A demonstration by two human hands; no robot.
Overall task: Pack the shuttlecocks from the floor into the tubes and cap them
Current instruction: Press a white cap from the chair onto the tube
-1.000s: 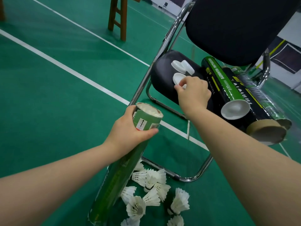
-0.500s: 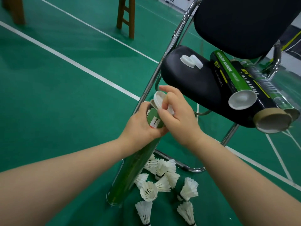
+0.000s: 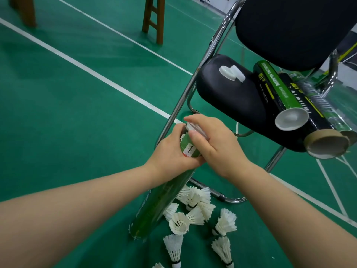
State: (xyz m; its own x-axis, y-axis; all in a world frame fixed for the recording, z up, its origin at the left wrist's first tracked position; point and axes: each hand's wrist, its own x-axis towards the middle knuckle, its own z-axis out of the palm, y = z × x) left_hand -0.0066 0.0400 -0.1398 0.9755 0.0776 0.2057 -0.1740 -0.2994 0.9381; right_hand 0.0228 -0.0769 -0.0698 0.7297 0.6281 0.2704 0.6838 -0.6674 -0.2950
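Observation:
My left hand (image 3: 170, 151) grips the upper part of a green shuttlecock tube (image 3: 160, 198) that stands tilted on the floor. My right hand (image 3: 214, 144) covers the tube's top and presses a white cap (image 3: 194, 129) onto its mouth. Several white shuttlecocks (image 3: 193, 211) lie on the green floor around the tube's base. On the black chair seat (image 3: 231, 97) lie two loose white caps (image 3: 230, 73) and three more tubes: a green one (image 3: 278, 89) with a white cap on its near end, a black one (image 3: 309, 124) with an open cardboard end, and a third (image 3: 324, 105) partly hidden behind.
The chair's chrome frame (image 3: 195, 88) runs down right behind my hands and along the floor. Wooden furniture legs (image 3: 154, 18) stand at the back. White court lines (image 3: 96, 74) cross the green floor.
My right hand took a white cap from the chair seat, carried it to the tube and now presses it on the mouth. The view has shifted closer and lower.

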